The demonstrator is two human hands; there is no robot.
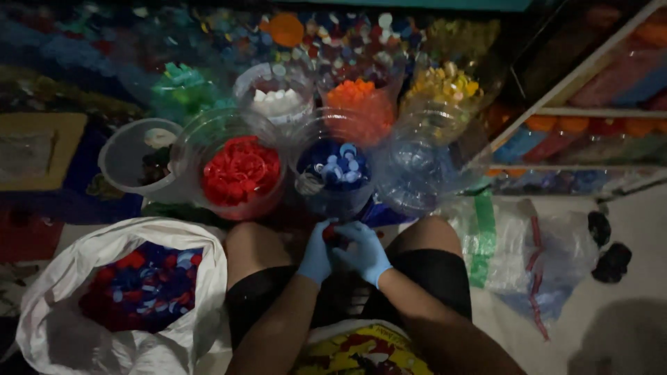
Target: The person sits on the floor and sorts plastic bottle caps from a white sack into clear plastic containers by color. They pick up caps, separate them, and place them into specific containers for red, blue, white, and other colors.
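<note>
Both my hands wear blue gloves and meet between my knees. My left hand (317,254) and my right hand (363,251) pinch a small red bottle cap (331,233) together. Just beyond them stand clear tubs of sorted caps: a tub of red caps (240,169), a tub of blue caps (333,167) and a nearly empty clear tub (417,170). Behind those stand tubs of white caps (274,97), orange caps (356,97), yellow caps (445,85) and green caps (182,89).
A white sack (125,292) of mixed red and blue caps lies open by my left knee. A grey bucket (132,156) stands at the left. Clear plastic bags (535,257) lie on the floor at the right. A heap of mixed caps (208,28) fills the back.
</note>
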